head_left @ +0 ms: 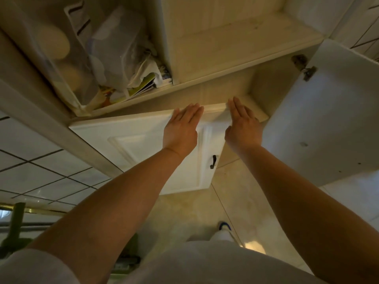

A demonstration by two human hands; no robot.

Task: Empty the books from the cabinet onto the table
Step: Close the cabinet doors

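Observation:
I look down the front of a cream cabinet [225, 64]. My left hand [181, 128] lies flat with straight fingers on the top edge of the closed left lower door [127, 144]. My right hand [242, 124], fingers straight, reaches into the open lower compartment beside that door's edge. The right lower door [328, 119] stands swung open. What lies inside the lower compartment is hidden. Colourful books and booklets [143, 87] sit on the upper left shelf under plastic bags.
A clear plastic bin [61, 58] and crumpled plastic bags [119, 50] fill the upper left shelf. The upper right shelf [235, 42] shows bare board. A black handle [213, 161] is on the left door. Beige floor tiles [194, 212] lie below, with a green frame [16, 218] at far left.

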